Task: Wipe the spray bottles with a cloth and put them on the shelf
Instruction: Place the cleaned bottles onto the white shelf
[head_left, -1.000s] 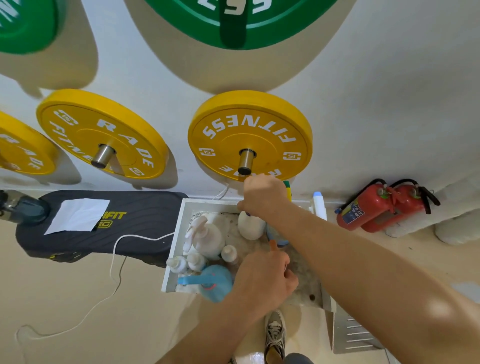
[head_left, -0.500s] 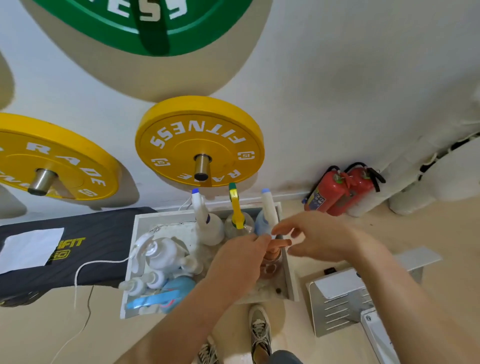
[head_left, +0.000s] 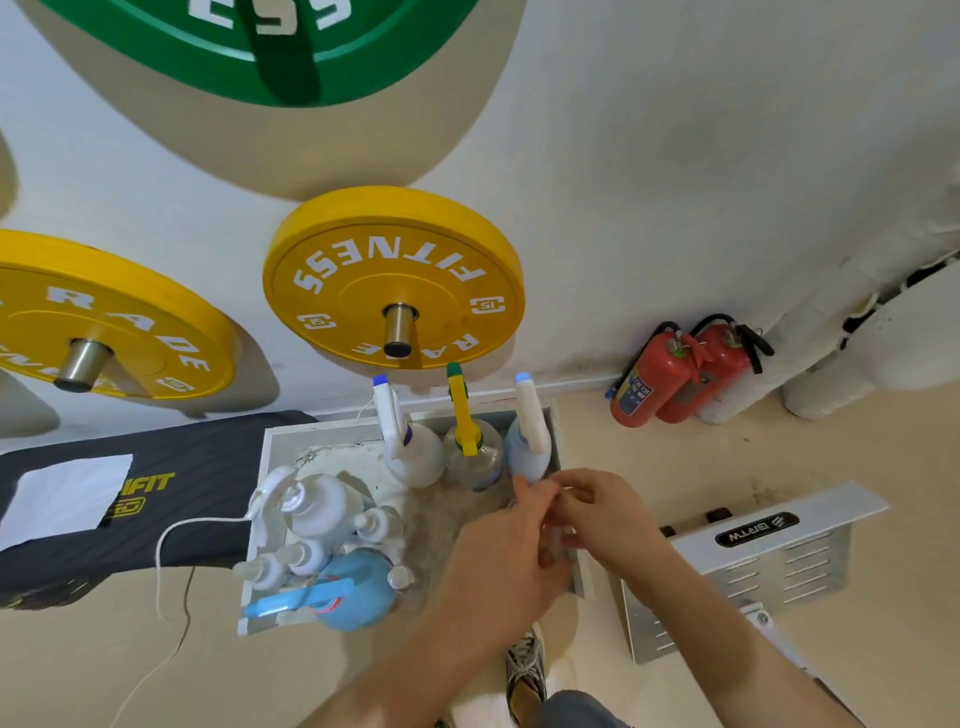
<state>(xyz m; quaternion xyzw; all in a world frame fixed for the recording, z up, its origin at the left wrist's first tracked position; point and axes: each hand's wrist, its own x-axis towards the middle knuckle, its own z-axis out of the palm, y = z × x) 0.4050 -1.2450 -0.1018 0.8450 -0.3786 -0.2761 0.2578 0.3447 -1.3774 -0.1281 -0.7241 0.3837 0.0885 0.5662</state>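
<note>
While both hands met over the lower right corner of the shelf (head_left: 317, 431), I could not read them well, because that part was blurred. The left hand (head_left: 498, 566) and the right hand (head_left: 608, 519) had their fingers bent toward each other. Something small and pale seemed to be between them, but I cannot tell if they gripped it, or if it was a cloth.

Three spray bottles stood upright in the back row of the shelf, near the middle of the frame: a white bottle with blue-tipped trigger (head_left: 415, 457), a clear bottle with yellow trigger (head_left: 475, 457) and a pale blue bottle with white trigger (head_left: 527, 452), the last one just above the fingertips. A blue spray bottle (head_left: 358, 592) lay on its side at the lower left corner, beside a group of small white bottles (head_left: 317, 506).

By my judgement the step was handling one small item at that corner. To do it well I would hold its body with one hand, wipe with the other, then set it upright on the bare shelf floor left of the hands, without pushing the back row.

The right wall of the shelf was directly under the hands, and a white metal housing (head_left: 769, 545) lay near it on the right. The peg of the yellow weight plate (head_left: 395, 280) hung over the triggers, so there was little room upward. Open room was toward the lower edge of the frame.
</note>
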